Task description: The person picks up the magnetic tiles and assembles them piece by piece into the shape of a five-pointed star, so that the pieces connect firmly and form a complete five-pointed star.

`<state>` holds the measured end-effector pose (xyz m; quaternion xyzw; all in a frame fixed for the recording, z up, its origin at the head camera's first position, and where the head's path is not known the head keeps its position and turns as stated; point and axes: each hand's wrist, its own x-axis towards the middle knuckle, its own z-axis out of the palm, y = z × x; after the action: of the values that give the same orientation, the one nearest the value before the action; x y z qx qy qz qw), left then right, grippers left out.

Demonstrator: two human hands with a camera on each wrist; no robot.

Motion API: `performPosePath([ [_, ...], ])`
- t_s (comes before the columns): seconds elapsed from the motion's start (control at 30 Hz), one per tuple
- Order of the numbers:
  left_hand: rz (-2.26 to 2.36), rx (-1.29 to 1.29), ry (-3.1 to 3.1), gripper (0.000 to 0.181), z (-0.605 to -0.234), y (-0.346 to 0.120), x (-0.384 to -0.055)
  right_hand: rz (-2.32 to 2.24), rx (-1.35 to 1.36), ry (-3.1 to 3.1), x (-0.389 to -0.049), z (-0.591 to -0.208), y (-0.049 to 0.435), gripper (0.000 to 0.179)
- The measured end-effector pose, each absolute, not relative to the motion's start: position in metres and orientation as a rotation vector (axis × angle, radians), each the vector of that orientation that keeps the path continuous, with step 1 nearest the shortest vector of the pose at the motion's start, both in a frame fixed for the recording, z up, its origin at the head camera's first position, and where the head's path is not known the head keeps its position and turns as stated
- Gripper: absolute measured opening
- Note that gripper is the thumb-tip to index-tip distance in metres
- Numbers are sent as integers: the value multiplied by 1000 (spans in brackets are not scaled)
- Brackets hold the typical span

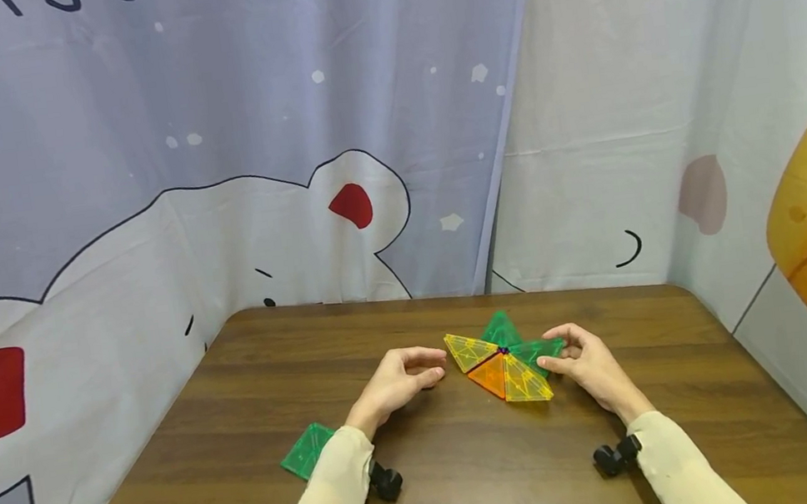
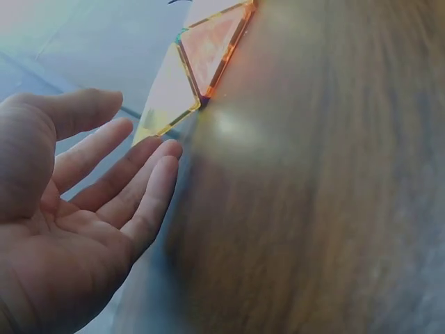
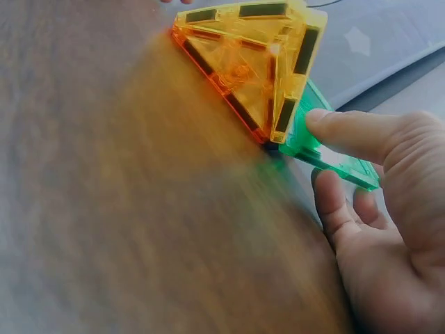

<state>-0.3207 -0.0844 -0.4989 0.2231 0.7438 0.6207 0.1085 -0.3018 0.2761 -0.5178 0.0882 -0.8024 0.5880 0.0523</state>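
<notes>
Several translucent triangular magnetic tiles meet around one point on the table. The orange tile [image 1: 489, 377] sits at the front, between a yellow tile at the left [image 1: 467, 350] and a second yellow tile [image 1: 526, 380] at the right. Green tiles [image 1: 501, 329] fan out behind and to the right. My right hand [image 1: 589, 364] pinches the right-hand green tile [image 3: 306, 132], thumb on its face and fingers at its lower edge. Just left of the assembly, my left hand [image 1: 403, 382] holds nothing, its fingers relaxed close to the tip of the left yellow tile [image 2: 170, 97].
A separate green tile [image 1: 308, 450] lies on the brown wooden table [image 1: 469, 479], beside the left forearm. Printed curtains [image 1: 244, 120] hang behind the table and along its sides. A small black camera [image 1: 386, 481] is strapped to each wrist.
</notes>
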Motion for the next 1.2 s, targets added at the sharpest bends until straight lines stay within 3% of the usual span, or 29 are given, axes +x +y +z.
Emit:
performPosePath([
  [0.27, 1695, 656, 2471, 26, -491, -103, -313, 1753, 190, -2460, -299, -522, 274, 57],
  [0.57, 1514, 487, 2770, 22, -470, -162, -290, 1677, 192, -2479, -301, -522, 271, 57],
  [0.7, 1335, 371, 2887, 32, -468, -193, -272, 1666, 197, -2483, -302, -520, 272, 57],
  [1.03, 910, 221, 2955, 80, -464, -237, -236, 1588, 218, -2482, -302, -519, 274, 57],
  [1.2, 946, 191, 2886, 83, -468, -236, -229, 1566, 207, -2479, -301, -518, 272, 61],
])
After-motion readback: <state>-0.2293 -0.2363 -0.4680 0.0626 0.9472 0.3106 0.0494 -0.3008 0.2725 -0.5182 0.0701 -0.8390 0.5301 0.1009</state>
